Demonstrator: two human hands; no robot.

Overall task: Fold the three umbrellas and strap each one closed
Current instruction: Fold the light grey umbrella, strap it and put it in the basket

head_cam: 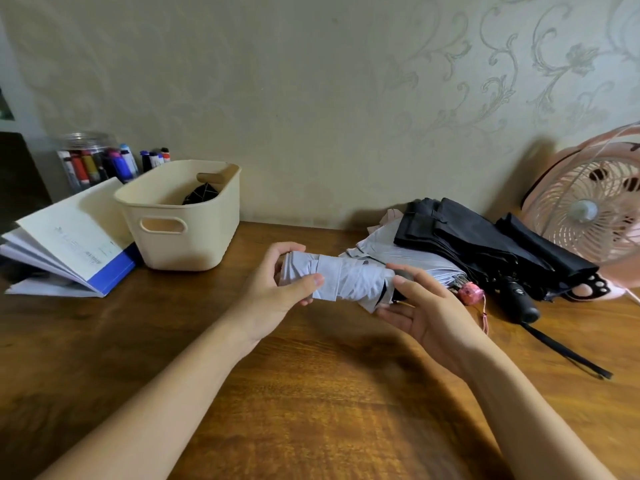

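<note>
A small pale lavender umbrella (346,280), rolled into a bundle with its strap band around the middle, is held above the wooden table (311,393). My left hand (280,289) grips its left end, thumb pressing on the strap. My right hand (426,310) cups the right end, where the dark handle is, with its fingers nearly straight. Behind lie a second pale umbrella (412,259) with a pink handle (469,292) and a black umbrella (485,240) with a black handle (523,303), both loosely folded.
A cream plastic basket (183,216) holding something dark stands at the back left, beside an open book (72,244) and a jar of markers (90,161). A pink fan (588,206) sits at the far right against the wall.
</note>
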